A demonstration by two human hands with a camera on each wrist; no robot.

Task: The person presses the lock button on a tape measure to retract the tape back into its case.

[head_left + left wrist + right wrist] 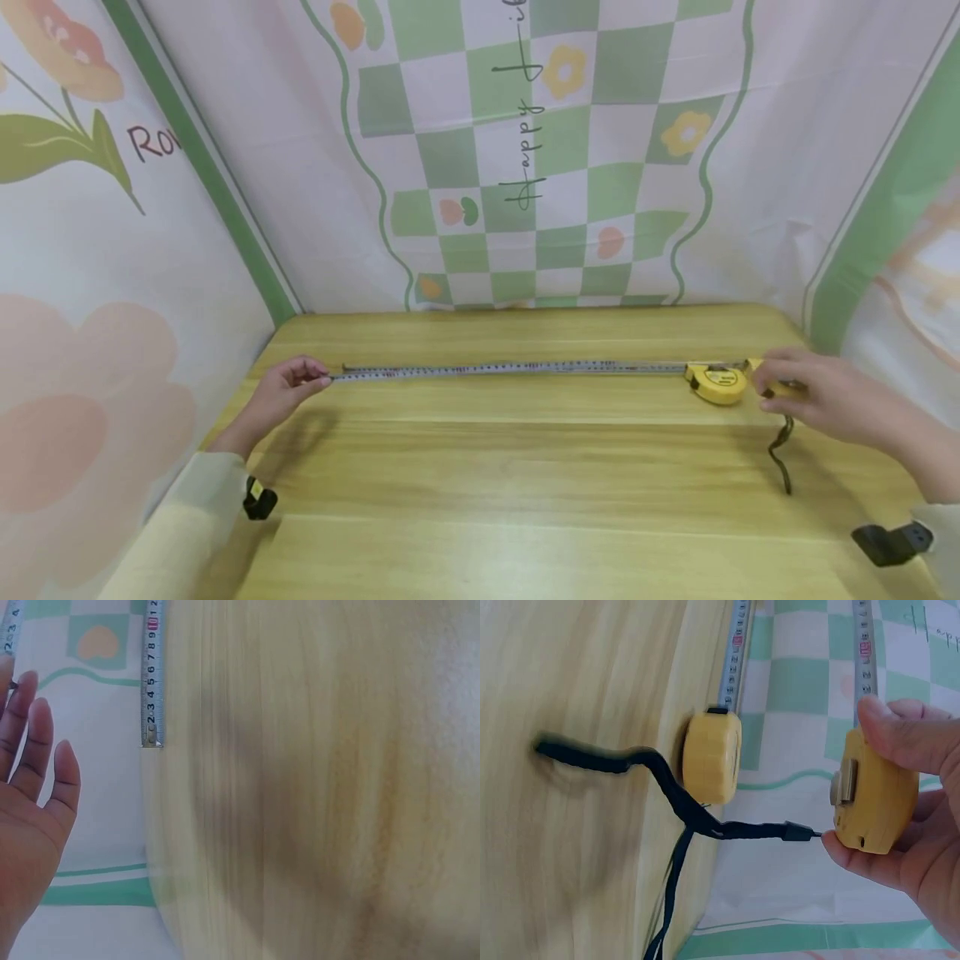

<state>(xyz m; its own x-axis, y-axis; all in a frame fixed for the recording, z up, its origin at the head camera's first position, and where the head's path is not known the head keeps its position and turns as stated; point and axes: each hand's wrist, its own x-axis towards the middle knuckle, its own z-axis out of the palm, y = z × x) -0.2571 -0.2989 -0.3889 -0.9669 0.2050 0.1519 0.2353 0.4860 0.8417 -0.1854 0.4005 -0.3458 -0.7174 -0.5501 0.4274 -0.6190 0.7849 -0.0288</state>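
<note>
My right hand (832, 398) grips a yellow tape measure (881, 796) above the table, its thumb near where the blade comes out. A black wrist strap (694, 817) dangles from the case. The pulled-out blade (864, 656) stretches left to my left hand (288, 390), whose thumb and finger pinch its end; in the left wrist view that pinch is at the frame edge. A second yellow tape measure (717, 386) lies on the table just left of my right hand. Its extended blade (152, 682) runs along the tabletop, nearly parallel to the raised one, with its end hook near my left hand.
The wooden table (487, 475) has rounded back corners. Behind it hangs a white and green checked cloth (525, 150), and printed fabric (97, 350) covers the left side. Black wrist cameras (892, 543) sit at both sleeves.
</note>
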